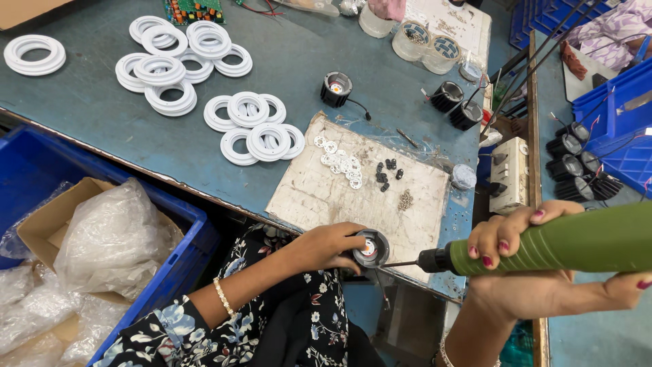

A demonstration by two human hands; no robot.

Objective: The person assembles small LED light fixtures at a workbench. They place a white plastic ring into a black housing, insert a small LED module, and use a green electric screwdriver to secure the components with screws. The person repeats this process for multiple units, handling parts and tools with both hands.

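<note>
View: head camera, looking down at the tabletop (102,102) edge.
Left hand: the left hand (329,246) is curled shut around a small black round lamp housing (371,249), gripping its ribbed side at the near edge of the worn white work mat (319,197).
Right hand: the right hand (536,265) is wrapped tight around the green electric screwdriver (543,245); its bit meets the housing from 3 o'clock.
Handling: the housing looks light, stiff and hard, probably metal-finned; the ribs give grip, so the side wall is the place to hold, leaving the open face free.
Small parts: white washers (341,162), black bits (384,174) and what may be a heap of screws (405,199) lie on the mat at 12 o'clock of the housing.
Edges: the housing sits right at the tabletop's lip, over the lap.
Open room: bare mat lies just above; white plastic rings (255,129) crowd 10 o'clock, a blue crate (180,265) stands at 9 o'clock.
</note>
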